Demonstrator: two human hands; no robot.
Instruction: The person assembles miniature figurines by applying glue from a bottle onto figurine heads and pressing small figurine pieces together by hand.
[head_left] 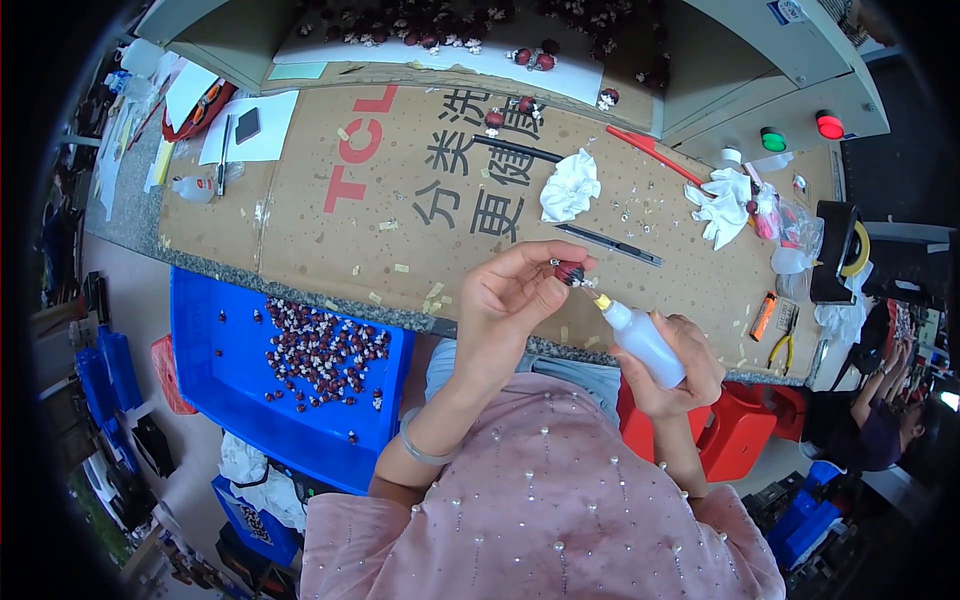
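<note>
My left hand [515, 300] pinches a small dark-red round figurine [569, 273] with white parts, held above the table's front edge. In my right hand [680, 365] is a white squeeze bottle [645, 345] with a yellow collar and a thin nozzle. The nozzle tip points up and left at the underside of the figurine; whether the two touch I cannot tell. Beyond my hands, a dark utility knife [610, 244] and a crumpled white tissue [571, 187] lie on the cardboard-covered table [300, 225]. Two more such figurines [495, 120] are farther back.
A blue bin [200, 370] with many figurines stands at the left below the table edge. A metal cabinet [740, 80] with green and red buttons rises at the back. Yellow pliers [783, 345], an orange tube [763, 316] and a tape roll [856, 248] lie right. Red stools [738, 435] stand below.
</note>
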